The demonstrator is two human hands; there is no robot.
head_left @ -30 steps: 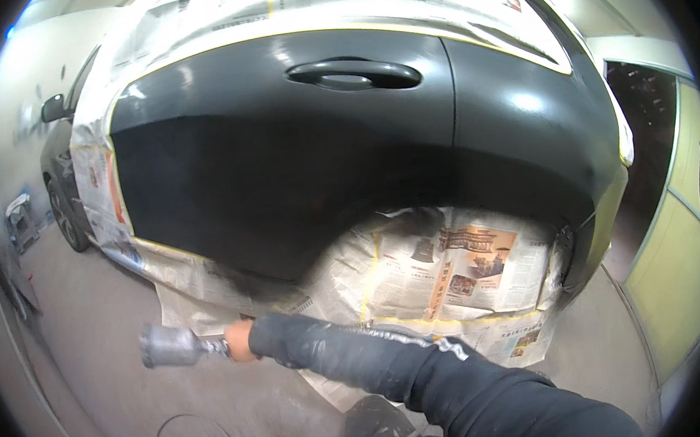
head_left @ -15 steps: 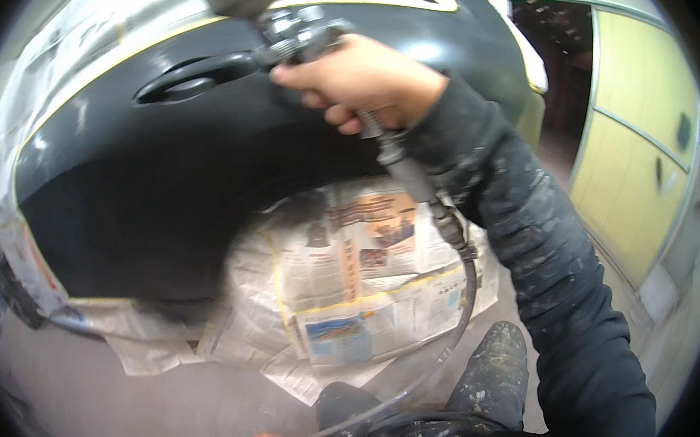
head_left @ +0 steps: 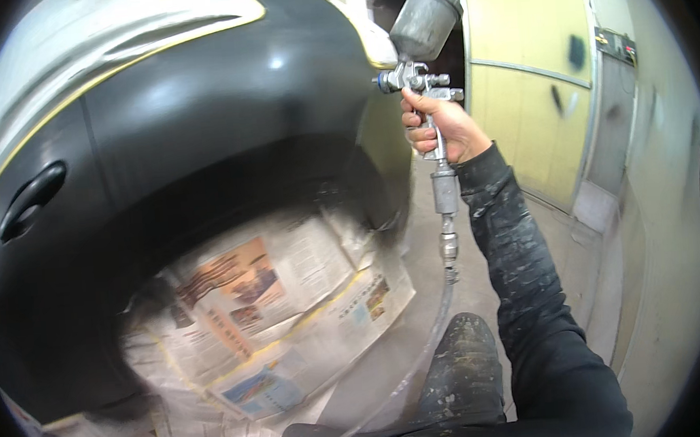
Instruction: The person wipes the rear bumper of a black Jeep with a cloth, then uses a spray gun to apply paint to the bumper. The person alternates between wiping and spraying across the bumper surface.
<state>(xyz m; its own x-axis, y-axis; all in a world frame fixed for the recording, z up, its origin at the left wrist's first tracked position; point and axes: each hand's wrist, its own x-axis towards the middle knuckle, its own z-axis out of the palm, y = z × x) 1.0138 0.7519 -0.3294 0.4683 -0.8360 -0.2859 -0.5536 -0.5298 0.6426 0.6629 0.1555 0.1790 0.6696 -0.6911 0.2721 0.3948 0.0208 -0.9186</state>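
My right hand [head_left: 445, 126] is wrapped round the handle of a metal spray gun [head_left: 420, 80]. A grey paint cup [head_left: 427, 22] sits on top of the gun, and its nozzle points left toward the car's rear corner. From the handle's lower end, a cylindrical fitting [head_left: 445, 191] leads to a hose [head_left: 435, 334] that runs down past my legs. To the left is the glossy black car body panel [head_left: 221, 114], with a door handle [head_left: 34, 200]. Newspaper sheets [head_left: 289, 279] cover the wheel area below it. My left hand is out of view.
Pale masking sheet with yellow tape [head_left: 142, 26] covers the car's upper part. Behind the gun stand a dark doorway and a yellow panelled door [head_left: 530, 116]. A grey wall [head_left: 672, 180] rises at the right. Grey floor [head_left: 376, 363] lies around my paint-spattered legs.
My right hand has carried the spray gun rightward, from near the door handle to past the car's rear corner. The view has swung right. My left hand, earlier at the hose, has left the picture.
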